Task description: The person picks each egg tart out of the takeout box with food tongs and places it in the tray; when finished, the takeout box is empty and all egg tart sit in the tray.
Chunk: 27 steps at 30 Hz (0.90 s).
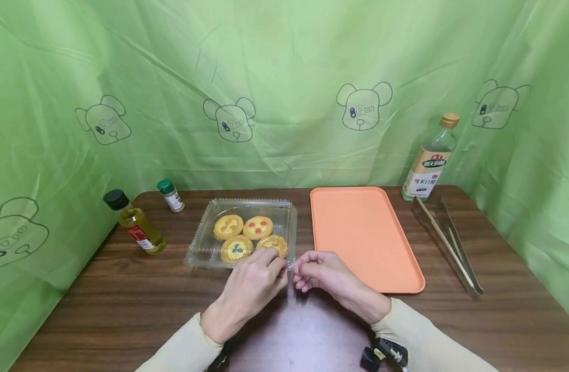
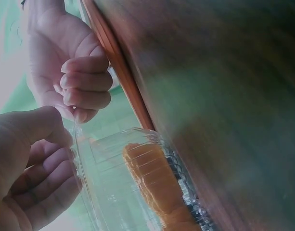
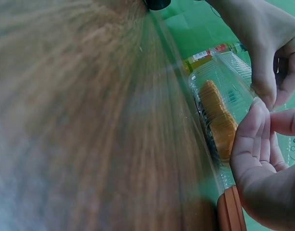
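Observation:
A clear plastic clamshell container [image 1: 202,240] with several egg tarts [image 1: 228,227] inside sits left of the orange tray; its lid lies over the tarts. At its near right corner, my left hand [image 1: 256,281] pinches the lid's edge, fingers curled. My right hand [image 1: 333,279] meets it there, thumb and forefinger pinching the corner. In the left wrist view, the right hand [image 2: 82,72] has its other fingers curled beside the transparent edge. The right wrist view shows the left hand [image 3: 272,53] close above the right fingertips. The pinched plastic is thin and partly hidden by fingers.
An orange tray [image 1: 359,232] lies just right of the container. Metal tongs [image 1: 452,245] and a tall vinegar bottle [image 1: 426,168] are at the right. An oil bottle [image 1: 140,227] and a green-capped shaker [image 1: 172,197] stand at the left. Green curtain [image 1: 289,62] surrounds the table.

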Available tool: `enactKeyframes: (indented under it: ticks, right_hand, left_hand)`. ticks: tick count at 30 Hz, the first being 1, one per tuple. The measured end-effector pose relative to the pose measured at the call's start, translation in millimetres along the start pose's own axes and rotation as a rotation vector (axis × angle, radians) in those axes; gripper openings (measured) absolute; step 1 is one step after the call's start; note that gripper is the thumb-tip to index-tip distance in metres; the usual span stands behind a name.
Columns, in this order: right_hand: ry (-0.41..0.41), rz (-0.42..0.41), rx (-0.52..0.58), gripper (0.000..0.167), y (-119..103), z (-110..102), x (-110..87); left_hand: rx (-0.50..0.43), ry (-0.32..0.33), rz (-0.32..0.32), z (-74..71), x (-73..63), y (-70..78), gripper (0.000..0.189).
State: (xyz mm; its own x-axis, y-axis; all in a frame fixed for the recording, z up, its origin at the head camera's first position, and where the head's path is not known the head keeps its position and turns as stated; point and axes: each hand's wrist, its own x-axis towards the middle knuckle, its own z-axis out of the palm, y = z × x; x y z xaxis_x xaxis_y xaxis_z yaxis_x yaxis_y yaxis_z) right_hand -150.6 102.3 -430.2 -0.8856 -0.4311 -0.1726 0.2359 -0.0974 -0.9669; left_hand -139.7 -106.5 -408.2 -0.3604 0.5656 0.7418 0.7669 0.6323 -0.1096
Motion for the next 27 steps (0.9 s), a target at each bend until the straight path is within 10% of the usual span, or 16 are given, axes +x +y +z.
enactKeyframes:
  ticks: [27]
  right_hand:
    - [0.04, -0.016, -0.009, 0.006, -14.8, 7.1, -5.1]
  left_hand:
    - [-0.07, 0.099, -0.079, 0.0, 1.1, 2.9, 0.007]
